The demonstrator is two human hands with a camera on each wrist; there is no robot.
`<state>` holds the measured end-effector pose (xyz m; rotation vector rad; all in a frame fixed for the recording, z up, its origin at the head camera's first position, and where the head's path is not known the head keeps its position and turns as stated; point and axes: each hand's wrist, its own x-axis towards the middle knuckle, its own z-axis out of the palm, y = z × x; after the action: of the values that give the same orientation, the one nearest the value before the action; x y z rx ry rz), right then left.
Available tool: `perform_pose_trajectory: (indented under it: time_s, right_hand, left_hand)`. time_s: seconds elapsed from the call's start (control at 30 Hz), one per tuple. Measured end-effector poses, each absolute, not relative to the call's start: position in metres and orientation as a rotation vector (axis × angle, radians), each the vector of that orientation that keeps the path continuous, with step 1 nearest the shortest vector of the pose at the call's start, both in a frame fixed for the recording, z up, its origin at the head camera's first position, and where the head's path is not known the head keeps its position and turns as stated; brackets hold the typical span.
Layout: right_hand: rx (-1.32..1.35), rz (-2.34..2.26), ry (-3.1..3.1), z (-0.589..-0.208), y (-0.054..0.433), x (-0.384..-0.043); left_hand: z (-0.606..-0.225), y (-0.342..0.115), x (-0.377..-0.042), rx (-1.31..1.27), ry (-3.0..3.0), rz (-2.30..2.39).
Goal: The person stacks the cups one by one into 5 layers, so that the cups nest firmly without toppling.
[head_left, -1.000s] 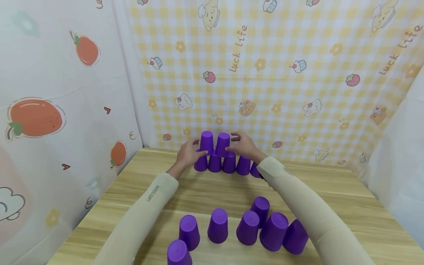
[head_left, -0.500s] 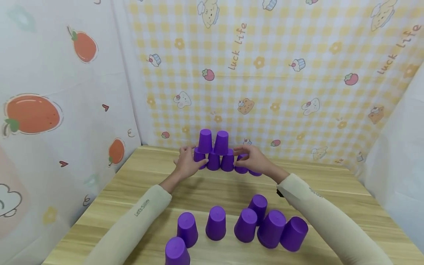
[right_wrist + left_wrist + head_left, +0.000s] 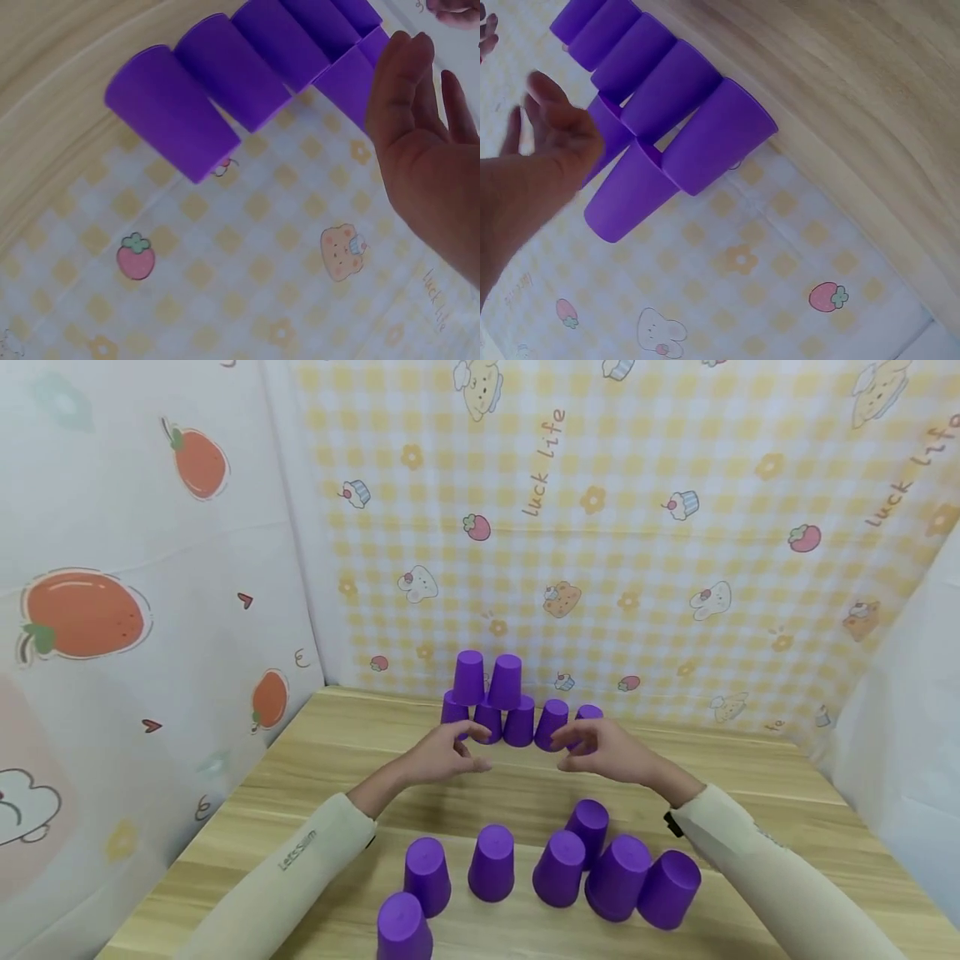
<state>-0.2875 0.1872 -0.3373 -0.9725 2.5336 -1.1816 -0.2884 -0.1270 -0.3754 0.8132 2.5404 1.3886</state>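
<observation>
Along the back of the table stands a row of upside-down purple cups (image 3: 518,723). Two more purple cups (image 3: 469,678) rest on top of its left part, side by side; the left wrist view shows an upper cup (image 3: 632,193) straddling the bases beneath. My left hand (image 3: 441,753) hovers in front of the row's left end, thumb and fingers apart, holding nothing. Facing it, my right hand (image 3: 611,752) is held before the row's right end, its fingers loosely bent with a gap to the thumb. That hand partly covers the rightmost cup (image 3: 172,112) in the head view.
Nearer the front, several upside-down purple cups (image 3: 491,865) stand loosely spaced on the wooden table (image 3: 750,793). A yellow checked cloth (image 3: 637,560) hangs right behind the back row. Another printed cloth (image 3: 180,643) closes off the left side.
Both hands have left the two upper cups and drawn back toward the front, moving lower. The upper cups stay standing on the row.
</observation>
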Motion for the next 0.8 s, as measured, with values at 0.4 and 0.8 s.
perform_pose_trajectory:
  time_s: [0.4,0.8]
  right_hand:
    - [-0.997,-1.169,2.317,-0.356,0.228,-0.272]
    - [-1.065,-1.083,2.214,-0.371,0.235,-0.269]
  left_hand:
    - [-0.377,-0.135,-0.279,1.362,2.126,1.095]
    - [-0.373,-0.118,-0.269,1.450,2.029,0.788]
